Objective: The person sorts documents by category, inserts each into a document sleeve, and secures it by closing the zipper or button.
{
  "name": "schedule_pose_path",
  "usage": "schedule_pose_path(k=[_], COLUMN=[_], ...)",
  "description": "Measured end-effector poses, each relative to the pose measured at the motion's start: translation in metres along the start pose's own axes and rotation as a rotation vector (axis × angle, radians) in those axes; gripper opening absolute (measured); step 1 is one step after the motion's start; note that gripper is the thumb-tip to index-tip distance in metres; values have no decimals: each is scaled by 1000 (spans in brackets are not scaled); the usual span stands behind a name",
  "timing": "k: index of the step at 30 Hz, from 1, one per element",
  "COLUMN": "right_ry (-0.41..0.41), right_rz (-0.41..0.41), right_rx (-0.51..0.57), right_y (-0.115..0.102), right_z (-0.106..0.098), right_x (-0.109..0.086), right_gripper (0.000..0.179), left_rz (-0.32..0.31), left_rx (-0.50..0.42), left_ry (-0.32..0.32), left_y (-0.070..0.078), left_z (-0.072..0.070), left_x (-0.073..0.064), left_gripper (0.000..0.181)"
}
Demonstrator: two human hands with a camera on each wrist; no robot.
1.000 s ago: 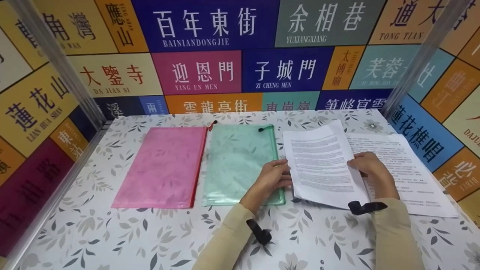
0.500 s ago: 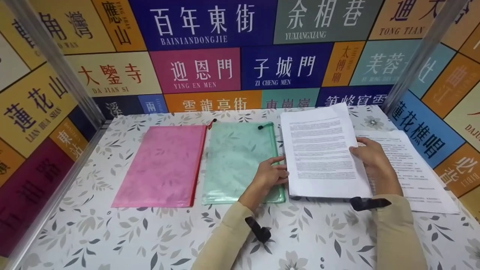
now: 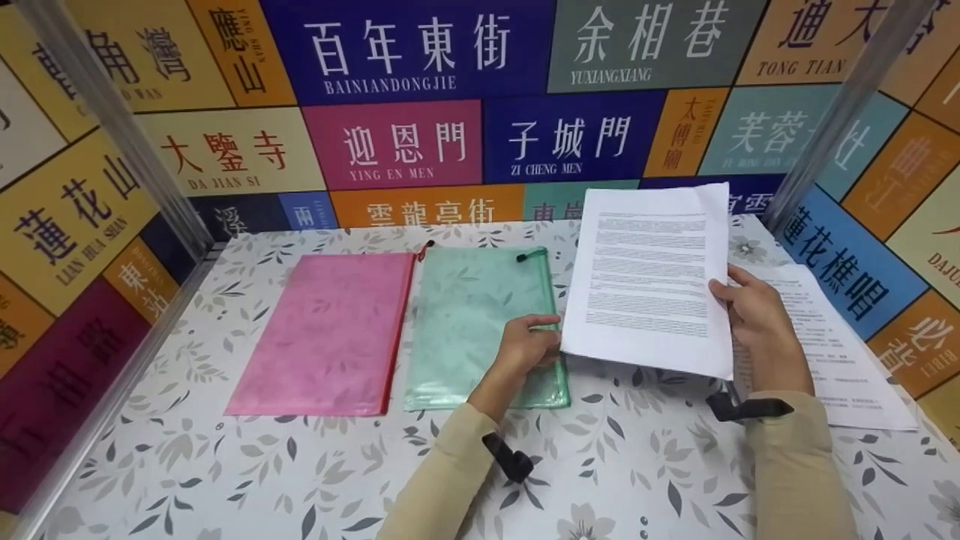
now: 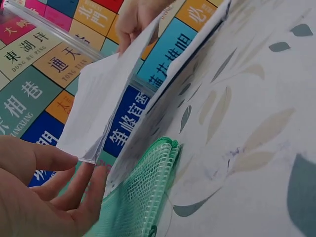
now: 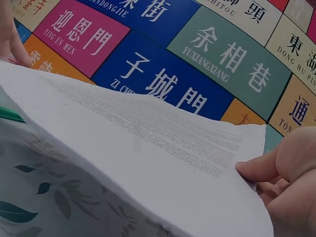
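My right hand [image 3: 761, 307] grips a stack of printed paper [image 3: 649, 277] by its right edge, thumb on the printed face. The stack is lifted off the table and tilted up, print facing me. At its lower left edge is my left hand [image 3: 525, 349], thumb and fingers about the corner of the paper [image 4: 101, 98] in the left wrist view. Beneath the left hand lies a green translucent zip pouch [image 3: 480, 322], partly covered by the hand. To its left is a pink zip pouch [image 3: 322, 334]. Both pouches lie flat.
Another pile of printed sheets [image 3: 855, 390] lies on the right of the table, partly behind my right hand. A leaf-patterned cover [image 3: 315, 472] spreads over the table. Colourful walls [image 3: 405, 142] with lettering stand at the back and sides, with clear corner strips [image 3: 150, 135].
The stack has risen from near the table and tilted more upright. My right hand went up with it. My left hand shifted slightly left. Both pouches and the other pile stayed put.
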State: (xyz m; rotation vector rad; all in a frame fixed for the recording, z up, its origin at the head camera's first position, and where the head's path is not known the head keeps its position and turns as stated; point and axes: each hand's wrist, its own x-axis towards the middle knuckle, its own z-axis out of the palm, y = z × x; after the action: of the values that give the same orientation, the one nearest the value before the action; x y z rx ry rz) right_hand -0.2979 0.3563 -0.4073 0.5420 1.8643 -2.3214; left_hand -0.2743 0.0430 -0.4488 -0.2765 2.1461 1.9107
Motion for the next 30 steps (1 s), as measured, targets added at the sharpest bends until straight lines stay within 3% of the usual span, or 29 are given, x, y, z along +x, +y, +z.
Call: schedule_pose_path(k=[5, 9, 17, 23, 30], right_ry=[-17, -25, -42, -58, -67], right_rz=[16, 21, 13, -7, 27], right_rx=[80, 113, 189, 195, 211], right_y=[-1, -3, -6, -5, -6], right_z=[-5, -8, -15, -15, -15], right_x=[-1, -2, -3, -3, -3], right_gripper=[74, 75, 78, 77, 77], left_rz=[47, 123, 209, 183, 118], left_rx=[115, 202, 569, 732, 779], left_ry=[19, 22, 52, 99, 111], left_y=[-1, -3, 1, 14, 22], left_z=[1, -1, 3, 7, 4], left_x=[-2, -5, -8, 3, 20], left_gripper=[29, 30, 45, 53, 54])
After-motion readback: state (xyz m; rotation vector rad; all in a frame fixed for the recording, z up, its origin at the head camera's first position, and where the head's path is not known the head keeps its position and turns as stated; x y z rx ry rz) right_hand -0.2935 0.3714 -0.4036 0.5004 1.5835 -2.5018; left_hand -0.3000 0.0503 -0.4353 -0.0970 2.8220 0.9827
